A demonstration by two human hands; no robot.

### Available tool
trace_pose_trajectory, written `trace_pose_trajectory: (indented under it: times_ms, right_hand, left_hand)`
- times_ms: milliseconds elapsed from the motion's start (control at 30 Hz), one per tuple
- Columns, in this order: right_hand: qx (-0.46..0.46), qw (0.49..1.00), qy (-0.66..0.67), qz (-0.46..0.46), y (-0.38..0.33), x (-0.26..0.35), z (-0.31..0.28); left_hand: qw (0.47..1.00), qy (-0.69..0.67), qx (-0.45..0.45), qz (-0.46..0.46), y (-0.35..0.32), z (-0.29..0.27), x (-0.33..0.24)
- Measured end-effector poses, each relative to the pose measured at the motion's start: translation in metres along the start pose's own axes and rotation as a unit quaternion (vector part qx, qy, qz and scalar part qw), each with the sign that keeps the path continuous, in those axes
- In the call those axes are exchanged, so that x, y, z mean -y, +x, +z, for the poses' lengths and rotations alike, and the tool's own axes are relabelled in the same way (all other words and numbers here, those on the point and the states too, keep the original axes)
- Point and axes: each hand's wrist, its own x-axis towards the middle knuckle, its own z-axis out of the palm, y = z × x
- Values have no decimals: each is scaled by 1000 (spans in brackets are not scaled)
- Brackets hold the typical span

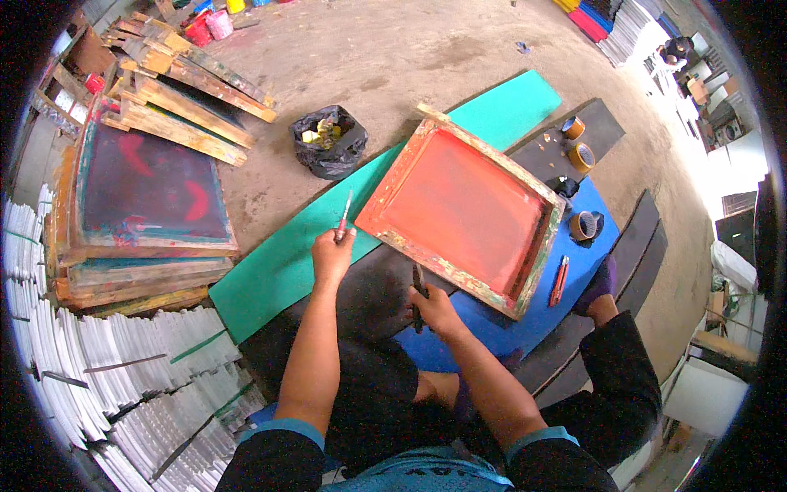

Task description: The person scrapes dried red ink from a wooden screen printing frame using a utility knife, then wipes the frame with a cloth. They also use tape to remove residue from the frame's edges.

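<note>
My left hand [332, 258] is closed round a slim red-handled tool [342, 226] with a narrow metal tip pointing away from me, over the green board. My right hand [436, 313] grips a slender black tool [419, 289] held upright; its exact kind does not show. Just beyond both hands, a wooden screen-printing frame [525, 176] with red-orange mesh [467, 209] lies aslant. It rests across the green board [287, 271], a dark sheet and the blue board [443, 340]. A red utility knife [560, 281] lies right of the frame.
Tape rolls [582, 157] and black crumpled plastic [564, 187] lie to the right. Beyond the green board stands a black bag [329, 141] of scraps. Stacked screen frames [152, 193] and bundled white sheets [135, 353] line the left. My purple-socked foot [602, 280] is at the right.
</note>
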Motion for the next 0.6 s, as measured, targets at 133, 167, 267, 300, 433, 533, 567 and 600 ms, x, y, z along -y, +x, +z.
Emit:
trace_pose_trajectory:
  times_ms: [133,167,267,300,433,533,567,600]
  right_hand:
    - [-31,999,-5,-21,-7,-4,-13]
    - [-35,999,-17,-29,-6,-4,-16]
    - [-36,998,-27,-47,1,-10,-18]
    - [-39,998,-26,-53,6,-15,-19]
    - [-50,996,-31,-64,18,-32,-22]
    - [-45,996,-72,-23,11,-10,-22]
    - [-49,995,-91,5,4,9,-19]
    - [-60,992,-108,34,-4,22,-19]
  left_hand:
    - [996,46,30,67,-6,13,-2]
    - [996,54,46,46,-8,14,-1]
    - [995,57,61,52,-10,14,-3]
    - [995,54,62,60,-11,16,-3]
    - [992,61,89,62,-16,18,-15]
    - [991,67,92,69,-16,16,-13]
    - [991,69,87,74,-16,15,-8]
    - [991,57,92,74,-17,16,-10]
